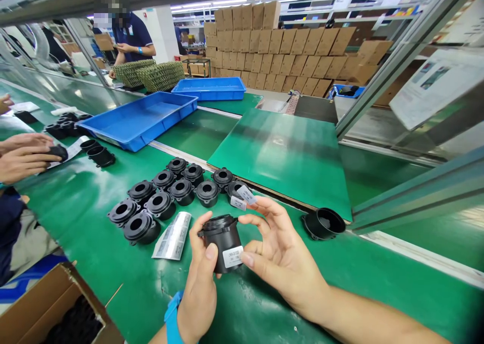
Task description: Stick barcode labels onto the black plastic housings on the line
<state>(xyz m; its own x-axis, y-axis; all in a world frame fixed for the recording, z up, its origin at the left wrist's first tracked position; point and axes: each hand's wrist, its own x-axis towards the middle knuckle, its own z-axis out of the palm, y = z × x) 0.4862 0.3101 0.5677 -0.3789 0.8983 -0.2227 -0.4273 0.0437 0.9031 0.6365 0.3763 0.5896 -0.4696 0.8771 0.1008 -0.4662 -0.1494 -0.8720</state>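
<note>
My left hand [200, 278] is wrapped round a black cylindrical housing [222, 235], held upright above the green table. A white printed label [233, 257] sits on the housing's side, and the thumb of my right hand [278, 253] touches its right edge. Two more small labels [247, 194] hang at the raised fingers of my right hand. To the left, a curled silver label sheet [174, 236] lies on the table [139, 293]. Behind it stand several black flanged housings [159, 203] in rows.
Another black housing [325, 223] lies at the right. Blue trays [143, 120] stand behind. A co-worker's hands [26, 155] hold a black part at the left. An open cardboard box [41, 296] is at the lower left. A metal post [397, 62] rises at the right.
</note>
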